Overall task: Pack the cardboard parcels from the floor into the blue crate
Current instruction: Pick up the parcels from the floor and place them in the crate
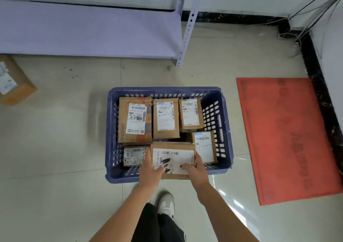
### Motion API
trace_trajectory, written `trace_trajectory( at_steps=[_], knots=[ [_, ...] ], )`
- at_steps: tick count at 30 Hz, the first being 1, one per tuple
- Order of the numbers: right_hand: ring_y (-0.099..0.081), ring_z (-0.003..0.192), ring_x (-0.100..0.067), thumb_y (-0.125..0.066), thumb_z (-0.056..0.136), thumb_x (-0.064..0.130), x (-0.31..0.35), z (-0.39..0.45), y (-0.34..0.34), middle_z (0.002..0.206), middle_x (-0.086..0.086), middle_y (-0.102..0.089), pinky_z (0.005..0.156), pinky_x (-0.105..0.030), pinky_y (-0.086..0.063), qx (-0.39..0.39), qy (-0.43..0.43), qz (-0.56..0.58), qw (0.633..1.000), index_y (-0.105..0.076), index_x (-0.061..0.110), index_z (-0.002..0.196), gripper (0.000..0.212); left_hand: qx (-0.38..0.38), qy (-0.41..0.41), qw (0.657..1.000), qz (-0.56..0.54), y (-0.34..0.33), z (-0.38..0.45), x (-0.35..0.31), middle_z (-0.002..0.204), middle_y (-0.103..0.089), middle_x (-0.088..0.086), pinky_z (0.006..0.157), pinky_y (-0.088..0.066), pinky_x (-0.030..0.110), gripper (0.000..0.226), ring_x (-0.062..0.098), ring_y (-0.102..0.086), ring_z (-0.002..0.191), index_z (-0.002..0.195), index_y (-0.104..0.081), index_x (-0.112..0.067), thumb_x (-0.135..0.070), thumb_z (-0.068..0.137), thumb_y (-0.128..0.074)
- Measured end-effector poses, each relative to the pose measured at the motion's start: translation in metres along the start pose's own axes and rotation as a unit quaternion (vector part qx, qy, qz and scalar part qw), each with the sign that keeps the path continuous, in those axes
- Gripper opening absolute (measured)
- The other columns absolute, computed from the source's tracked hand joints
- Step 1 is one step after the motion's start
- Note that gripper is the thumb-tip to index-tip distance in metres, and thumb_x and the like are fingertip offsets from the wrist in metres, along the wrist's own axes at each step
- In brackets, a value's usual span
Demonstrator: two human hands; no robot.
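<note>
Left hand (151, 164) and right hand (194, 167) gripping parcel (173, 158), apparently resting in blue crate (225, 130)

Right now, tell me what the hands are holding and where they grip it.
Both hands hold one cardboard parcel over the blue crate: left hand on its left edge, right hand on its right edge.

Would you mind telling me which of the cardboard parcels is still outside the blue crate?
The parcel at the far left, lying on the floor tiles near the shelf. All the others sit in the blue crate or are held over it.
</note>
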State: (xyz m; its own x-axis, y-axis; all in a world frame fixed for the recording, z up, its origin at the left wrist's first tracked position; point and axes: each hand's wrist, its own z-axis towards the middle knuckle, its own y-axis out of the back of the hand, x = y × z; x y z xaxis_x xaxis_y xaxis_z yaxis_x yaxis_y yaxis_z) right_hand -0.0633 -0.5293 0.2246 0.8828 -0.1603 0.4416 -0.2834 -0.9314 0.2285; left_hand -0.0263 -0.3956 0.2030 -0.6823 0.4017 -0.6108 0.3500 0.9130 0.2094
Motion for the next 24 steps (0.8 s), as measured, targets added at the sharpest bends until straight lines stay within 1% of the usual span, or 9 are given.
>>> trace_trajectory(
  at_steps=[2, 4, 6, 9, 14, 18, 22, 24],
  knots=[
    [-0.050, 0.105, -0.018, -0.055, 0.082, 0.013, -0.004, 0.015, -0.003, 0.114, 0.007, -0.056, 0.094, -0.032, -0.042, 0.005, -0.007, -0.016, 1.000, -0.035, 0.037, 0.139, 0.065, -0.003, 0.015, 1.000, -0.006, -0.003, 0.012, 0.007, 0.119, -0.054, -0.002, 0.087, -0.043, 0.027, 0.068, 0.016, -0.052, 0.108, 0.139, -0.030, -0.023, 0.008, 0.081, -0.051],
    [-0.049, 0.102, -0.017, -0.055, 0.083, 0.014, -0.006, 0.027, -0.005, 0.111, 0.008, -0.055, 0.089, -0.029, -0.039, 0.012, -0.012, -0.026, 1.000, -0.033, 0.038, 0.139, 0.065, -0.005, 0.029, 1.000, -0.009, -0.004, 0.022, 0.010, 0.114, -0.053, -0.006, 0.079, -0.041, 0.023, 0.066, 0.015, -0.051, 0.103, 0.138, -0.030, -0.023, 0.007, 0.083, -0.049],
    [-0.047, 0.100, -0.016, -0.054, 0.084, 0.015, -0.007, 0.036, -0.005, 0.108, 0.008, -0.053, 0.087, -0.029, -0.038, 0.009, -0.018, -0.030, 0.999, -0.032, 0.038, 0.140, 0.065, -0.003, 0.037, 0.999, -0.003, -0.007, 0.027, 0.011, 0.111, -0.049, -0.011, 0.081, -0.039, 0.024, 0.067, 0.012, -0.049, 0.100, 0.140, -0.028, -0.024, 0.006, 0.084, -0.049],
    [-0.047, 0.098, -0.017, -0.054, 0.084, 0.015, -0.005, 0.046, -0.005, 0.105, 0.008, -0.052, 0.085, -0.030, -0.037, -0.001, -0.028, -0.033, 0.999, -0.034, 0.036, 0.138, 0.062, 0.006, 0.044, 0.999, 0.001, -0.009, 0.028, 0.010, 0.113, -0.047, -0.012, 0.087, -0.037, 0.025, 0.071, 0.009, -0.046, 0.104, 0.144, -0.023, -0.025, 0.005, 0.084, -0.049],
    [-0.049, 0.103, -0.020, -0.055, 0.083, 0.015, -0.004, 0.061, -0.002, 0.110, 0.004, -0.054, 0.087, -0.032, -0.039, -0.004, -0.031, -0.041, 0.999, -0.037, 0.031, 0.138, 0.060, 0.014, 0.054, 0.998, -0.006, -0.013, 0.033, 0.009, 0.113, -0.052, -0.009, 0.083, -0.036, 0.023, 0.069, 0.010, -0.048, 0.100, 0.142, -0.025, -0.025, 0.005, 0.085, -0.049],
    [-0.047, 0.102, -0.018, -0.055, 0.085, 0.015, -0.003, 0.073, -0.003, 0.113, 0.003, -0.054, 0.090, -0.033, -0.041, 0.001, -0.036, -0.047, 0.998, -0.031, 0.031, 0.140, 0.061, 0.017, 0.070, 0.997, -0.002, -0.018, 0.044, 0.010, 0.121, -0.055, 0.000, 0.083, -0.038, 0.025, 0.068, 0.014, -0.049, 0.100, 0.142, -0.024, -0.025, 0.004, 0.086, -0.047],
    [-0.048, 0.099, -0.018, -0.055, 0.084, 0.014, -0.007, 0.091, -0.006, 0.110, 0.003, -0.054, 0.083, -0.030, -0.041, 0.004, -0.027, -0.068, 0.997, -0.029, 0.030, 0.140, 0.064, 0.013, 0.081, 0.997, -0.006, -0.025, 0.059, 0.016, 0.128, -0.056, 0.004, 0.082, -0.037, 0.026, 0.067, 0.015, -0.050, 0.099, 0.143, -0.023, -0.024, 0.004, 0.086, -0.046],
    [-0.049, 0.100, -0.019, -0.056, 0.084, 0.014, -0.012, 0.105, -0.009, 0.116, 0.000, -0.056, 0.083, -0.031, -0.042, 0.007, -0.027, -0.083, 0.996, -0.027, 0.030, 0.140, 0.066, 0.021, 0.079, 0.997, -0.006, -0.029, 0.071, 0.022, 0.130, -0.055, 0.004, 0.082, -0.036, 0.026, 0.064, 0.015, -0.049, 0.100, 0.141, -0.025, -0.024, 0.004, 0.087, -0.046]
  ],
)
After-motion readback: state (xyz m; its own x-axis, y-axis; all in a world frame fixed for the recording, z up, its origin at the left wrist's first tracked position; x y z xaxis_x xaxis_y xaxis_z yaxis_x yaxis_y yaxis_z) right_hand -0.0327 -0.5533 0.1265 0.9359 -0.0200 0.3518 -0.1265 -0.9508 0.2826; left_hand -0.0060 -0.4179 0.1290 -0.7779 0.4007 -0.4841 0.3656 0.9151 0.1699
